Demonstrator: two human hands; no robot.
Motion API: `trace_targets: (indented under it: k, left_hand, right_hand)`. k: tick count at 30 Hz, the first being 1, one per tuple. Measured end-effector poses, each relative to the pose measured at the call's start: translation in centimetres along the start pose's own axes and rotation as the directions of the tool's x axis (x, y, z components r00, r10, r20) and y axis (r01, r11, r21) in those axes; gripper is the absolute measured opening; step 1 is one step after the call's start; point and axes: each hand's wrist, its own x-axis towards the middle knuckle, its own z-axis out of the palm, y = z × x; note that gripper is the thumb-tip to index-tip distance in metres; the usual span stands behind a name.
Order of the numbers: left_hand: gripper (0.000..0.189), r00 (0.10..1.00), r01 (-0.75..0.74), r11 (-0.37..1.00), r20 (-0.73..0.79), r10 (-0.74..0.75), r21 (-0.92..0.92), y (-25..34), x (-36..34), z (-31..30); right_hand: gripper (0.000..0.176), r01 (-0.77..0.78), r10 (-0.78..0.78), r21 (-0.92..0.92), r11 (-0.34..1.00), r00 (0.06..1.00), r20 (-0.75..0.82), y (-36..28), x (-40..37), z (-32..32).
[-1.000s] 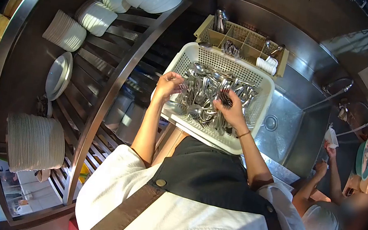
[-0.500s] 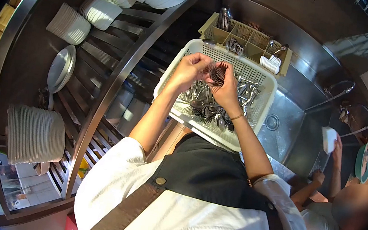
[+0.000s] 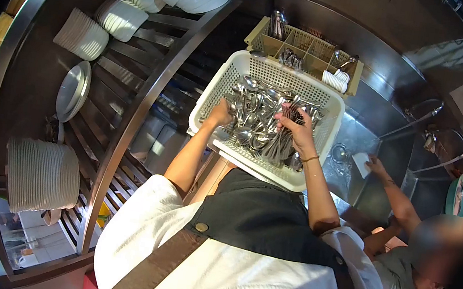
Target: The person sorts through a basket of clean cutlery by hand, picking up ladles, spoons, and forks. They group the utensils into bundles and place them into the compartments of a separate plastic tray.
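Observation:
My right hand [image 3: 299, 131] is closed around a bunch of forks [image 3: 292, 115], tines pointing up and away from me, over the right part of a cream plastic basket [image 3: 323, 150]. Loose spoons and forks [image 3: 255, 113] lie piled in the basket. My left hand [image 3: 221, 114] is low inside the basket's left side, fingers curled against the cutlery there; what they hold is hidden. Behind the basket stands a beige divided cutlery holder [image 3: 311, 62] with spoons and white spoons [image 3: 336, 80] in its compartments.
On my left, a metal slatted rack [image 3: 129, 126] carries stacked plates [image 3: 43, 173] and bowls [image 3: 121, 18]. To the right is a steel sink [image 3: 354, 131] with a hose tap [image 3: 429, 114]. A co-worker's hand [image 3: 378, 167] holds a white dish [image 3: 361, 164] over it.
My hands have moved apart and down into the basket: the left went left, the right went right with the forks. The co-worker's white dish moved down and left into the sink.

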Motion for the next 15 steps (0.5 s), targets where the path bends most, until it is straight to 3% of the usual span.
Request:
trace_targets:
  k: [1, 3, 4, 7, 8, 9, 11, 12, 13, 15]
  left_hand:
    - [0.047, 1.000, -0.006, 1.000, 0.003, 0.006, -0.001, 0.4, -0.3, -0.8]
    - [0.043, 1.000, -0.009, 0.996, 0.011, 0.010, -0.090, 0.7, -1.0, -2.8]
    - [0.033, 0.996, -0.025, 0.996, -0.087, 0.018, -0.084, 1.2, -1.6, -3.6]
    - [0.025, 0.999, -0.026, 0.994, -0.023, 0.023, -0.104, 3.5, -3.6, -7.3]
    - [0.015, 0.997, -0.062, 0.968, -0.050, 0.051, -0.243, 2.8, -3.6, -7.5]
    - [0.013, 0.998, -0.028, 0.916, 0.034, 0.045, -0.400, 3.6, -4.2, -9.0]
    - [0.015, 0.990, 0.025, 0.849, 0.128, 0.050, -0.527, 6.2, -5.4, -12.6]
    - [0.017, 0.987, 0.027, 0.853, 0.148, 0.059, -0.521, 7.9, -5.9, -14.5]
    - [0.020, 0.983, 0.031, 0.856, 0.170, 0.067, -0.516, 9.7, -6.6, -16.2]
    - [0.026, 0.953, 0.040, 0.823, 0.270, 0.140, -0.566, 12.4, -7.2, -18.7]
  right_hand:
    - [0.034, 0.003, -0.003, -0.002, 1.000, 1.000, -0.006, -0.2, 0.1, -0.3]
    - [0.039, -0.025, 0.013, 0.197, 0.980, 0.998, 0.062, -0.6, 0.2, -1.0]
    - [0.043, -0.064, 0.041, 0.267, 0.962, 0.995, 0.093, -0.6, 0.5, -1.4]
    - [0.043, -0.049, -0.004, 0.327, 0.944, 0.987, 0.160, -1.0, 0.9, -1.5]
    - [0.042, -0.047, -0.016, 0.329, 0.943, 0.982, 0.186, -1.1, 1.2, -1.5]
    - [0.042, -0.052, -0.013, 0.328, 0.943, 0.981, 0.191, -1.3, 1.4, -1.2]
    - [0.042, -0.020, -0.021, 0.293, 0.956, 0.991, 0.135, -2.2, 1.4, 0.0]
    - [0.041, 0.046, -0.073, 0.178, 0.983, 0.986, 0.149, -3.1, 1.5, 0.7]
    - [0.041, 0.035, -0.063, 0.178, 0.983, 0.986, 0.155, -3.8, 1.8, 1.3]
    - [0.040, 0.121, -0.134, 0.060, 0.991, 0.939, 0.318, -5.1, 2.6, 2.5]
